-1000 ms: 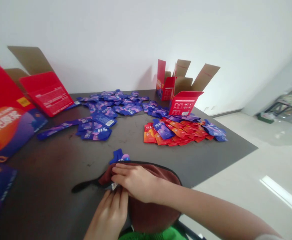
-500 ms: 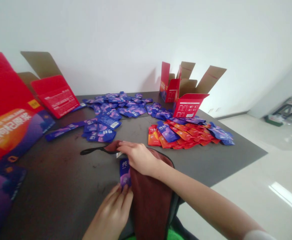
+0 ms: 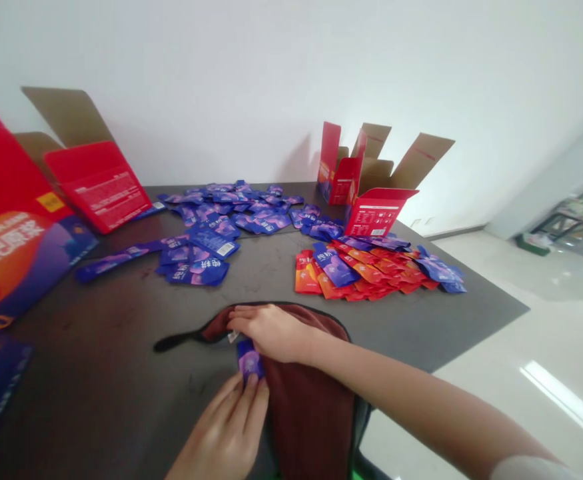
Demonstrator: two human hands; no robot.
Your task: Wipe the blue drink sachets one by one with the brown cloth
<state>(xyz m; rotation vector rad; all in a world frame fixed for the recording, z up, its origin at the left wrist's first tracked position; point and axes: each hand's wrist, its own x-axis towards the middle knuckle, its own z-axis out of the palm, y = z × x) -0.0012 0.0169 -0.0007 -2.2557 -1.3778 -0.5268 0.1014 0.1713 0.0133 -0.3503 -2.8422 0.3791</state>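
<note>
A purple-blue sachet (image 3: 249, 359) lies near the table's front edge, partly covered by a brown cloth (image 3: 311, 407) with dark edging, a dark loop and a small white tag. My left hand (image 3: 228, 423) has its fingertips closed on the sachet's near end. Above it, my right hand (image 3: 268, 330) presses down over the cloth's upper part, fingers together and bent around a fold. The cloth runs down past the table edge towards me. What lies under the right palm is hidden.
Purple sachets (image 3: 241, 207) are strewn along the wall, with a smaller group (image 3: 196, 257) closer. Orange-red sachets (image 3: 371, 270) are heaped on the right, some purple ones among them. Open red cartons (image 3: 378, 210) stand behind; a large red-and-purple carton (image 3: 1, 220) stands left.
My right hand and the cloth's top edge have come down towards me. Less of the sachet shows. The left hand stays at its near end, and the view has shifted slightly.
</note>
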